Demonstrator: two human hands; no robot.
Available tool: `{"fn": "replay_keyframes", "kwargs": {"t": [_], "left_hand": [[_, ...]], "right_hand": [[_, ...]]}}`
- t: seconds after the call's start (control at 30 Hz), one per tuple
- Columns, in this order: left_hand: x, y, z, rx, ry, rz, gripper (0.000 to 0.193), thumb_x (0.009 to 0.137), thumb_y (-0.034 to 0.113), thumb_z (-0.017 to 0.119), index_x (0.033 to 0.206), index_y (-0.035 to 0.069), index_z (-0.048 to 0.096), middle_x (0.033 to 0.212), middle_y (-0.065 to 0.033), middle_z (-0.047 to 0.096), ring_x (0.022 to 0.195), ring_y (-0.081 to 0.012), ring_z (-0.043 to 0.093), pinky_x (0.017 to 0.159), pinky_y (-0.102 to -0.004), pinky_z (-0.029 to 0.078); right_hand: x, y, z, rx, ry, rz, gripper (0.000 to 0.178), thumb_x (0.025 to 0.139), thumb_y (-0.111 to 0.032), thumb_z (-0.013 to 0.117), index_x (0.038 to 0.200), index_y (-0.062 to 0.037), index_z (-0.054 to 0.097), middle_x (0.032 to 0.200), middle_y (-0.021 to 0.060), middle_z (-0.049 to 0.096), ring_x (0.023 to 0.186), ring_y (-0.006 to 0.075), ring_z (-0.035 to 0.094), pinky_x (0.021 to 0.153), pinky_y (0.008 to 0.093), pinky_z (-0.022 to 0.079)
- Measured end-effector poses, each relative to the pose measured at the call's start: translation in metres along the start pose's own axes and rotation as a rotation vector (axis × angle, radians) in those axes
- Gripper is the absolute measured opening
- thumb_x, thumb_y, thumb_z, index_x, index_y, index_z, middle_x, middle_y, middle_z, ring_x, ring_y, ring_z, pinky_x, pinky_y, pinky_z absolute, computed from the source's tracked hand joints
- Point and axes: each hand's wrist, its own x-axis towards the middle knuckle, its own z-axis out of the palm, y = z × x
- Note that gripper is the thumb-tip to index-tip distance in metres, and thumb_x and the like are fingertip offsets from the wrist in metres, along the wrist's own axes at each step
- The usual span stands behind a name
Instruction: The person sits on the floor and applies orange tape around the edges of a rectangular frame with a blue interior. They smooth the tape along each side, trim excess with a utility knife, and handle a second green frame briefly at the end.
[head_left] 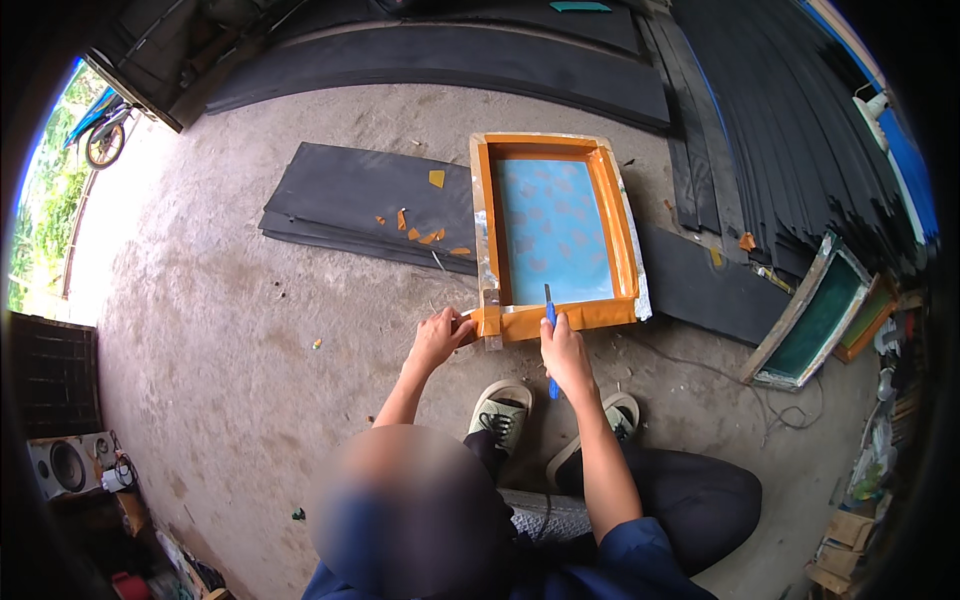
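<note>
On the concrete floor (220, 300), directly ahead of the seated person, a framed screen (556, 222) lies flat with its left side over a stack of dark sheets (350, 190). Its mesh is pale blue with greyish blotches; orange tape (520, 322) lines the inner walls and covers the near edge.

The right hand (567, 360) is closed firmly around a blue-handled tool (551, 313), its narrow tip pointing away from the person, over the mesh's near margin. Contact between tip and mesh cannot be confirmed.

The left hand (437, 338) is at the near-left corner, fingertips drawn together against the taped edge; whether they pinch the tape or merely press it cannot be determined.

Small orange scraps (428, 237) are scattered on the stack, left of the frame. To the right, a green screen (815, 315) stands tilted. Two shoes (500, 412) are planted just below the hands.
</note>
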Motion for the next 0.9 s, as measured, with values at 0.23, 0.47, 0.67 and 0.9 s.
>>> {"fn": "replay_keyframes", "kwargs": {"t": [0.23, 0.47, 0.67, 0.9], "left_hand": [[-0.016, 0.028, -0.048, -0.225, 0.031, 0.063, 0.04, 0.085, 0.032, 0.063, 0.072, -0.003, 0.05, 0.063, -0.0213, 0.053, 0.055, -0.0345, 0.049, 0.055, -0.0413, 0.04], [-0.029, 0.026, -0.128, -0.294, 0.309, 0.04, 0.028, 0.085, 0.026, 0.065, 0.08, 0.001, 0.055, 0.073, -0.0081, 0.057, 0.067, -0.0211, 0.053, 0.066, -0.0325, 0.039], [-0.057, -0.045, -0.102, 0.091, 0.465, -0.012, 0.023, 0.072, 0.01, 0.072, 0.093, 0.01, 0.062, 0.094, -0.0036, 0.062, 0.099, -0.025, 0.054, 0.095, -0.0438, 0.034], [-0.064, -0.09, -0.035, 0.288, 0.489, -0.14, 0.015, 0.072, 0.008, 0.066, 0.086, 0.012, 0.063, 0.089, -0.0047, 0.057, 0.095, -0.0256, 0.053, 0.081, -0.0392, 0.044]], "right_hand": [[0.002, -0.016, -0.005, 0.191, -0.086, 0.118, 0.037, 0.096, -0.033, 0.039, 0.098, 0.0023, 0.049, 0.076, 0.0268, 0.063, 0.074, 0.0437, 0.062, 0.066, 0.0516, 0.049], [0.029, -0.035, 0.028, 0.184, -0.039, -0.15, 0.035, 0.095, -0.033, 0.041, 0.101, 0.0012, 0.045, 0.076, 0.0283, 0.061, 0.079, 0.0475, 0.06, 0.067, 0.0547, 0.046], [0.058, -0.066, 0.144, 0.312, -0.264, -0.255, 0.034, 0.085, -0.021, 0.056, 0.103, 0.0039, 0.042, 0.099, 0.031, 0.056, 0.094, 0.0456, 0.055, 0.083, 0.0509, 0.042], [0.069, -0.03, 0.228, -0.161, -0.183, -0.213, 0.035, 0.08, -0.002, 0.049, 0.112, 0.0105, 0.044, 0.109, 0.0301, 0.047, 0.101, 0.0447, 0.05, 0.092, 0.0478, 0.041]]}}
